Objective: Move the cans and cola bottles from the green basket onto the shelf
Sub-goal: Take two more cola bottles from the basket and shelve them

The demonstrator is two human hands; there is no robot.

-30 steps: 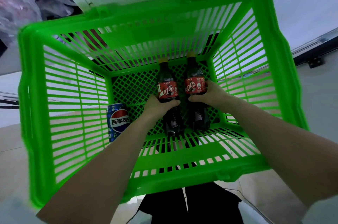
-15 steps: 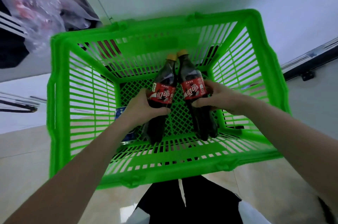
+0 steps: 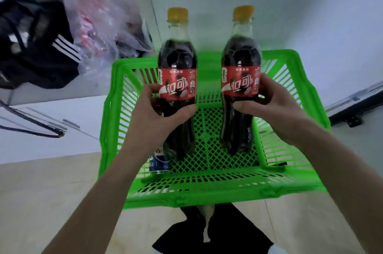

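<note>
Bottles come out in pairs, one per hand: the left hand (image 3: 154, 111) wraps the left cola bottle (image 3: 177, 79) at its label, the right hand (image 3: 269, 106) likewise grips the right cola bottle (image 3: 240, 75), both upright above the green basket (image 3: 294, 189) for carrying shelfward. Half a second ago they sat lower, caps touching. What looks like a blue can (image 3: 158, 163) remains inside.

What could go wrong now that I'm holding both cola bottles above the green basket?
1. Each hand, left hand and right hand, grips one bottle one-handed at its label; the left bottle or right bottle might slip.
2. The blue can lies half hidden under the left forearm in the basket; it could get overlooked.
</note>
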